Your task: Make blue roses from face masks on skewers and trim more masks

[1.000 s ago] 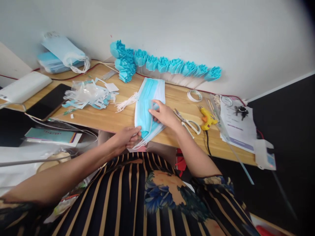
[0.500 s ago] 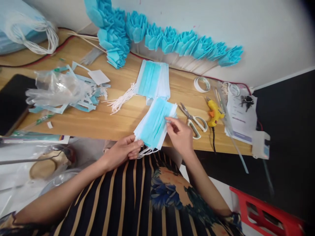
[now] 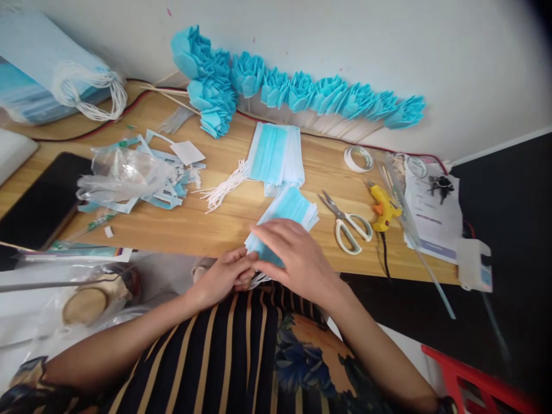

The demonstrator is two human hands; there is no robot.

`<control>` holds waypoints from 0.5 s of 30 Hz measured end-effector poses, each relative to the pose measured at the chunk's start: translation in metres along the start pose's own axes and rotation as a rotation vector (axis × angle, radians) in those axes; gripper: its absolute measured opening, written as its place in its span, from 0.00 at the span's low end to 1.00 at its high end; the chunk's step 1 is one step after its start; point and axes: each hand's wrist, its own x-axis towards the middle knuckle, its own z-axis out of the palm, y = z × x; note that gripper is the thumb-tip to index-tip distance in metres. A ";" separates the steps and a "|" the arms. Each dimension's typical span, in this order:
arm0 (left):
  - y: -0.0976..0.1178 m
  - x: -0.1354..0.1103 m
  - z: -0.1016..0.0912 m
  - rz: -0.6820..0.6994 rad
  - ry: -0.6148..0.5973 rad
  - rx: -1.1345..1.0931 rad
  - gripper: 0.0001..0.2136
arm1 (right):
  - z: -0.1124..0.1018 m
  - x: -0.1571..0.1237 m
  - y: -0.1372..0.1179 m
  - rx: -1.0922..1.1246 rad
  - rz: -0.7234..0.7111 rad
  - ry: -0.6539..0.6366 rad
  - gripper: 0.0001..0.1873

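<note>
At the table's front edge, my left hand (image 3: 228, 273) pinches the lower left corner of a fanned stack of blue and white face masks (image 3: 291, 206). My right hand (image 3: 293, 256) passes over the stack, its fingers extended and apart from the thumb, and covers much of the lower part. White ear loops hang below the stack, partly hidden by that hand. Just behind lies a second pile of face masks (image 3: 273, 152), its white ear loops (image 3: 226, 185) bunched to the left on the table.
White-handled scissors (image 3: 345, 223) and a yellow glue gun (image 3: 383, 208) lie to the right, near a tape roll (image 3: 359, 159). Blue flowers on sticks (image 3: 302, 92) lean along the wall. Leftward are blue scraps with a plastic bag (image 3: 125, 175) and a black phone (image 3: 47, 198).
My right hand has moved left from the stack's right edge to lie across its lower part, fingers now extended. My left hand keeps its pinch. The view has shifted slightly.
</note>
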 end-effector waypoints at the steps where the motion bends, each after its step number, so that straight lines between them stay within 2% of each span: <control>1: 0.001 0.000 0.002 0.002 0.017 0.009 0.24 | 0.006 0.002 0.002 0.038 -0.056 -0.056 0.31; 4: 0.001 -0.001 0.005 0.015 0.073 0.035 0.25 | 0.028 0.003 0.015 0.065 -0.101 -0.167 0.41; 7: -0.002 -0.004 0.003 0.046 0.120 0.039 0.24 | 0.043 -0.001 0.030 0.079 -0.111 -0.199 0.43; 10: -0.007 -0.010 -0.001 0.074 0.159 0.019 0.22 | 0.048 -0.004 0.036 0.063 -0.134 -0.199 0.46; 15: -0.014 -0.021 -0.005 0.079 0.176 0.024 0.24 | 0.049 -0.005 0.036 0.038 -0.165 -0.173 0.38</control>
